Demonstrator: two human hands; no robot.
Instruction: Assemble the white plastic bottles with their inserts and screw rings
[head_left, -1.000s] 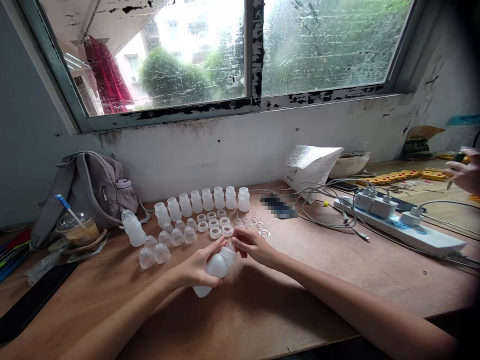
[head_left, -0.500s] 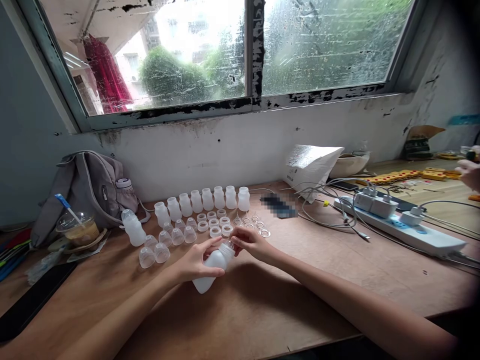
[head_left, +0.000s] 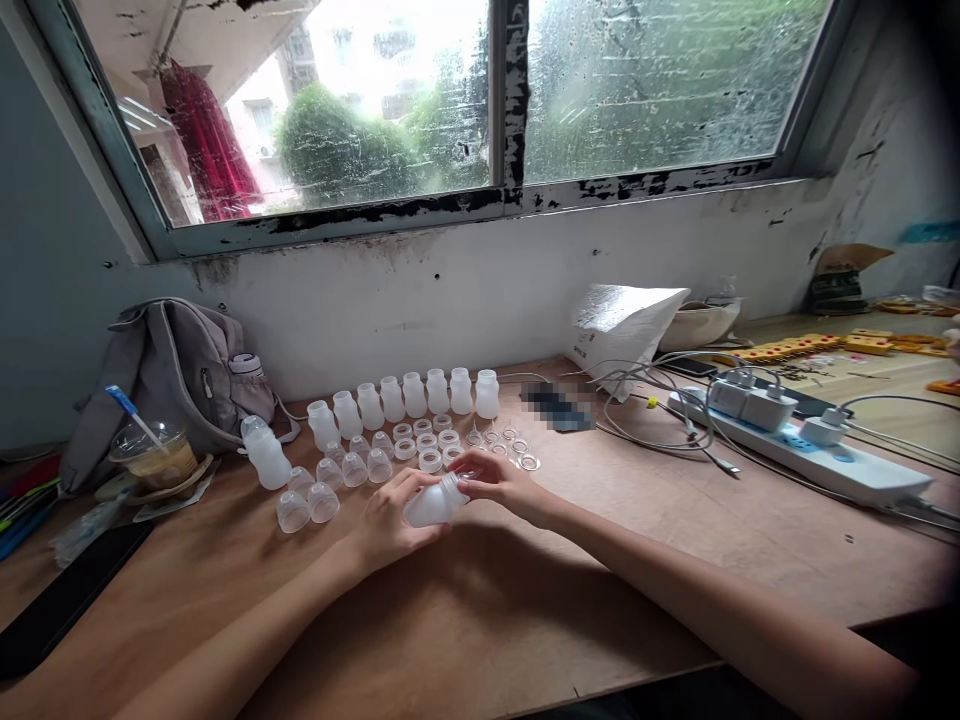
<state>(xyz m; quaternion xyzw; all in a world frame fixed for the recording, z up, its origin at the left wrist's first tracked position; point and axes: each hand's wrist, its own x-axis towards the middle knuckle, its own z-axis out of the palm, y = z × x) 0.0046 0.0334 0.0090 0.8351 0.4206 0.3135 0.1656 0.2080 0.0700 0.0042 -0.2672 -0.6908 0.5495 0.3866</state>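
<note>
A frosted white baby bottle lies tilted in my left hand, its neck pointing up and to the right. My left fingers and thumb wrap round its body. At the bottle's mouth my right hand is closed in a pinch, and the fingertips hide most of what is between them. Just beyond my hands lie several white collar rings and several clear silicone nipples. Several transparent dome caps stand to the left. A row of open bottles lines the back, and a capped bottle stands at the left.
A grey backpack and a drink cup with a straw are on the left, near a black phone-like slab. On the right are a power strip with tangled cables, a white pouch and yellow parts.
The bottle has been tipped closer to level, its base raised toward my left palm. My right hand stays at its mouth, the fingers slightly shifted. The view has moved a little.
</note>
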